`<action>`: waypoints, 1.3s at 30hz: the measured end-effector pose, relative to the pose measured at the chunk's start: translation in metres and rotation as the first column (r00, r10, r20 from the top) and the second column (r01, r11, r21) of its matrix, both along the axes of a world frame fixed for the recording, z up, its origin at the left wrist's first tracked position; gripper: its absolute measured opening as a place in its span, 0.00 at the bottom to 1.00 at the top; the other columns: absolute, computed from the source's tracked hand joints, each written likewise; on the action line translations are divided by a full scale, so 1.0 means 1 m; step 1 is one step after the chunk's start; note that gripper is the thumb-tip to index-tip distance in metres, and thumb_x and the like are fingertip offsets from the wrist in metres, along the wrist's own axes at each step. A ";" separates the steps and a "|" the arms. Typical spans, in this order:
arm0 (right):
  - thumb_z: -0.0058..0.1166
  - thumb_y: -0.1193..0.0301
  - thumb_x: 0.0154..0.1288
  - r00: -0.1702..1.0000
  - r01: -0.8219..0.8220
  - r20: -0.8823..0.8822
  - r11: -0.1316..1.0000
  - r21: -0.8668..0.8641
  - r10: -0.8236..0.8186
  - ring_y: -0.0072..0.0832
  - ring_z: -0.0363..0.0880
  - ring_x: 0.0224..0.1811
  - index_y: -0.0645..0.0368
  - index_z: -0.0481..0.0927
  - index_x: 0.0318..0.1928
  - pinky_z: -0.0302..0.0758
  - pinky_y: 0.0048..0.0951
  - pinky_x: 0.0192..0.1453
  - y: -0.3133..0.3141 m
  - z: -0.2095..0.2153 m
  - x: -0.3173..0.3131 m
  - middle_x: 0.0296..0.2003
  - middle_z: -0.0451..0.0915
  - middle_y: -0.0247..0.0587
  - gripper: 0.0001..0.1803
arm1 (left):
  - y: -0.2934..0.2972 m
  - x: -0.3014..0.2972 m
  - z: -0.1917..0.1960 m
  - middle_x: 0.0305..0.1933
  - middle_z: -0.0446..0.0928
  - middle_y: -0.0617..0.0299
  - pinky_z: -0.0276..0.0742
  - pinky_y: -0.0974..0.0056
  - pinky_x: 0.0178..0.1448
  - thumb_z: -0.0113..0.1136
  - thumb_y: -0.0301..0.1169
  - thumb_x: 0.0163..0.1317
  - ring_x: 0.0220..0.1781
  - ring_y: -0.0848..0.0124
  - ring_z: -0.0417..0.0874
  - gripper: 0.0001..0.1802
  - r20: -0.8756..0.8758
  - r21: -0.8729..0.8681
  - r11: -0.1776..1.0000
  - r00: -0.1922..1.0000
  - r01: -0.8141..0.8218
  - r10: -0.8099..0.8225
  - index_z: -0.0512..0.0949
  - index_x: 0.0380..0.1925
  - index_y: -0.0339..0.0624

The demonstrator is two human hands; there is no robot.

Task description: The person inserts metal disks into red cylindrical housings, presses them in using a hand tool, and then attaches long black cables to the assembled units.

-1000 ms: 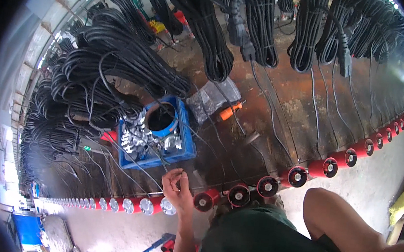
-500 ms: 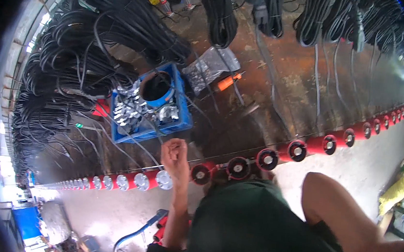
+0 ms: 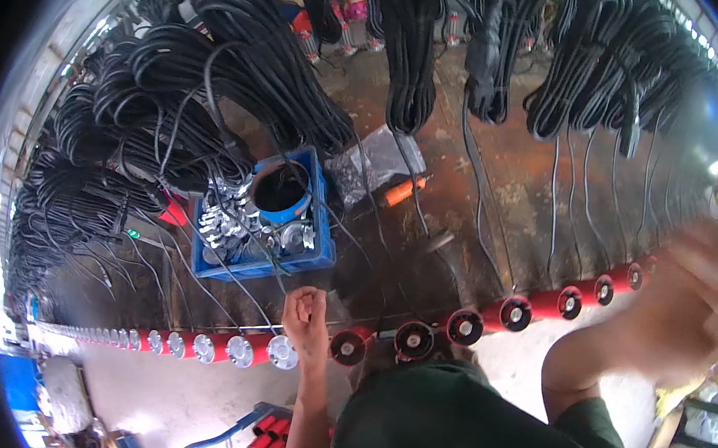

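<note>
My left hand (image 3: 305, 318) is above the table's near edge, fingers curled in; whether something small sits in them I cannot make out. Beside it is a red cylinder with a silver end cap (image 3: 283, 352), and to its right one with an open dark end (image 3: 349, 347). Beyond the hand stands a blue crate (image 3: 281, 265) of shiny metal caps (image 3: 221, 221) and a round blue tub (image 3: 282, 213). My right hand (image 3: 705, 262) is raised at the far right, smeared by motion, so its fingers cannot be read.
Bundles of black cable (image 3: 255, 50) crowd the back and left, their ends trailing over the brown table (image 3: 518, 187). A clear plastic bag (image 3: 387, 158) and an orange-handled tool (image 3: 401, 192) lie right of the crate. Below stands a cart with a blue bar (image 3: 213, 436) and red tubes (image 3: 269, 436).
The view has shifted, so the table sits lower in it. My right forearm has swung up into view at the right. My left hand stays curled near the same cylinders.
</note>
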State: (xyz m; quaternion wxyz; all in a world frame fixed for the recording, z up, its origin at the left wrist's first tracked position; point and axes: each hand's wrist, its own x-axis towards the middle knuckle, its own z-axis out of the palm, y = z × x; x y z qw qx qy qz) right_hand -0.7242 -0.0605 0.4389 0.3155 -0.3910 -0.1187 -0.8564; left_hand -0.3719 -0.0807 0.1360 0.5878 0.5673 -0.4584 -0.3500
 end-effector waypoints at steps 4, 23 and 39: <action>0.44 0.58 0.88 0.858 0.498 -0.506 0.398 0.771 -0.093 0.22 0.73 0.27 0.58 0.76 0.39 0.71 0.28 0.34 -0.118 -0.189 0.020 0.28 0.76 0.33 0.19 | 0.009 0.007 0.002 0.37 0.81 0.67 0.75 0.73 0.46 0.68 0.22 0.70 0.39 0.81 0.80 0.07 -0.017 0.028 1.000 1.000 0.000 0.000 0.81 0.45 0.36; 0.57 0.31 0.63 -0.883 0.202 -0.454 0.776 -0.597 -0.120 0.47 0.73 0.66 0.49 0.66 0.80 0.68 0.47 0.66 -0.333 -0.461 0.099 0.70 0.72 0.50 0.53 | 0.074 0.045 0.018 0.41 0.86 0.56 0.87 0.57 0.54 0.65 0.23 0.72 0.43 0.66 0.88 0.07 -0.151 0.272 0.927 0.940 -0.257 0.305 0.80 0.46 0.33; 0.69 0.33 0.55 -0.468 0.626 -0.870 0.753 -0.201 0.157 0.58 0.64 0.73 0.63 0.70 0.71 0.63 0.60 0.75 -0.343 -0.439 0.119 0.67 0.67 0.58 0.56 | -0.068 0.050 -0.059 0.48 0.85 0.53 0.85 0.54 0.52 0.60 0.46 0.79 0.49 0.61 0.88 0.18 -0.338 0.588 0.808 0.898 -0.033 0.283 0.78 0.48 0.42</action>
